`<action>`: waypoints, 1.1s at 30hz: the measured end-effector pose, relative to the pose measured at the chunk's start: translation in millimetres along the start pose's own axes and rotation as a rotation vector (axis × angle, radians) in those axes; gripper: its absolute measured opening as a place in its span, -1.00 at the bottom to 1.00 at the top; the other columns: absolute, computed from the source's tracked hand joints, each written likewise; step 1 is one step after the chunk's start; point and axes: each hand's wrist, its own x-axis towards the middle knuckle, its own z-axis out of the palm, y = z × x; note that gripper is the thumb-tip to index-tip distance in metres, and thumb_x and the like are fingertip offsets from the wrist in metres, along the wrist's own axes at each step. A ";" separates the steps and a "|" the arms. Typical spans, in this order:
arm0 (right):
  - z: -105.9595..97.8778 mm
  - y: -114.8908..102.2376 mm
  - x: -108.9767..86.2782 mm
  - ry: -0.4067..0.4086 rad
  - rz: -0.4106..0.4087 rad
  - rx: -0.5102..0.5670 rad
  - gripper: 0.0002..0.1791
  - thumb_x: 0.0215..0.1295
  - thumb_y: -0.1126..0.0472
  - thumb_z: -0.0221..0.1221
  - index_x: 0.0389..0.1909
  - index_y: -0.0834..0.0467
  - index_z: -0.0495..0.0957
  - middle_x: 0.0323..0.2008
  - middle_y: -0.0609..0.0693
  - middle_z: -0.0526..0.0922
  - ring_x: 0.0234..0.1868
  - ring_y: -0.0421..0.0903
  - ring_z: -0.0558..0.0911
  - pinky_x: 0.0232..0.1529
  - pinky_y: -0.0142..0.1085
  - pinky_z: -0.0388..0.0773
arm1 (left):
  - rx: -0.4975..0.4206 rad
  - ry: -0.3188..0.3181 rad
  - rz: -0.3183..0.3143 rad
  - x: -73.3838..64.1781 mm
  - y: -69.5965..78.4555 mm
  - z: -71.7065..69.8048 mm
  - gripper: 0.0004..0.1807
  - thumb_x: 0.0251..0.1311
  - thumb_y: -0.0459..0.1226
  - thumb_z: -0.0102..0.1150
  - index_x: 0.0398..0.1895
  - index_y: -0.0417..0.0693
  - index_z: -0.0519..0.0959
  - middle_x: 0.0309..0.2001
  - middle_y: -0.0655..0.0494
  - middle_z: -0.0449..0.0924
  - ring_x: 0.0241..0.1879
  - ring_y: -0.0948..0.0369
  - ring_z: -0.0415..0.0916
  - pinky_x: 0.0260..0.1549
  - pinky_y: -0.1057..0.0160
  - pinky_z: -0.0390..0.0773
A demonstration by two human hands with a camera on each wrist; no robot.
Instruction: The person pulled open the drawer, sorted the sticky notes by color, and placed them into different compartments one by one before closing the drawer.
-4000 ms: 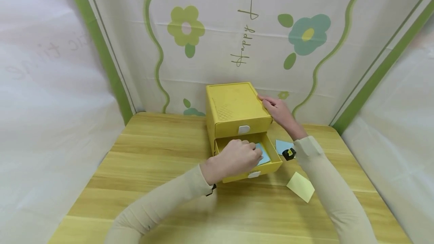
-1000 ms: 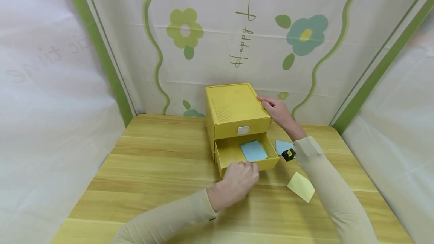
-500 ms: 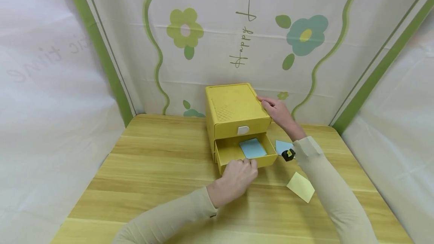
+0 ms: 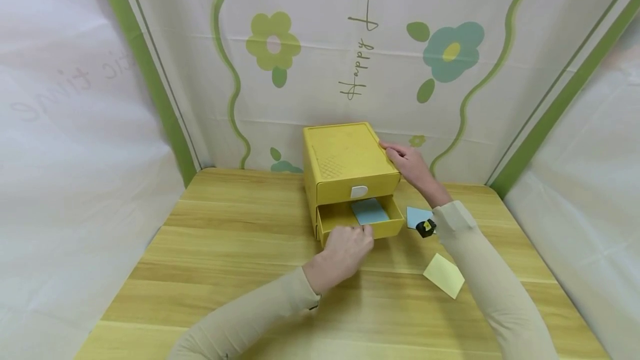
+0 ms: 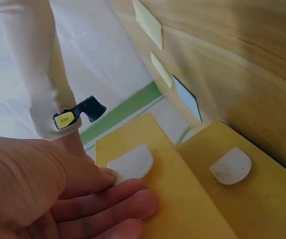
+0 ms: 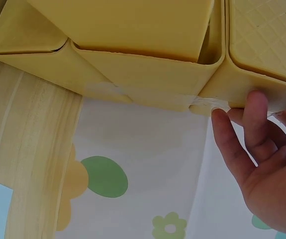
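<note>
A yellow drawer cabinet [image 4: 350, 151] stands at the back of the table, its middle drawer [image 4: 385, 230] pulled partly out. A light blue square of paper [image 4: 370, 213] lies in that drawer. My left hand [image 4: 342, 251] is at the drawer's front, fingers bent; the left wrist view shows thumb and index finger at the white handle [image 5: 133, 163], pinching its edge. With my right hand [image 4: 410, 163] I hold the cabinet's right side near the top. In the right wrist view, fingers [image 6: 256, 112] touch the side wall and some reach past its back edge.
On the wooden table [image 4: 215, 249], right of the cabinet, lie a yellow paper [image 4: 444, 275] and a light blue paper [image 4: 417, 217], partly covered by the right wrist's black camera [image 4: 426, 228]. A second yellow paper [image 5: 161, 69] shows in the left wrist view. A patterned curtain [image 4: 320, 60] hangs behind.
My left hand has left the inside of the drawer for its front, leaving the blue paper inside. The drawer has slid partway inward since. The right hand stays on the cabinet.
</note>
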 end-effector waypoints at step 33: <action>1.9 3.8 2.6 0.007 0.013 0.006 -0.52 0.50 -0.15 -0.10 0.28 -0.11 0.50 0.29 -0.08 0.53 0.02 -0.06 0.57 -0.08 -0.21 0.41 | -0.029 0.064 -0.048 8.2 -14.7 16.6 -0.74 0.34 -0.19 0.15 -0.55 0.08 0.50 -0.71 0.28 0.40 -0.76 0.42 0.15 -0.88 0.40 0.20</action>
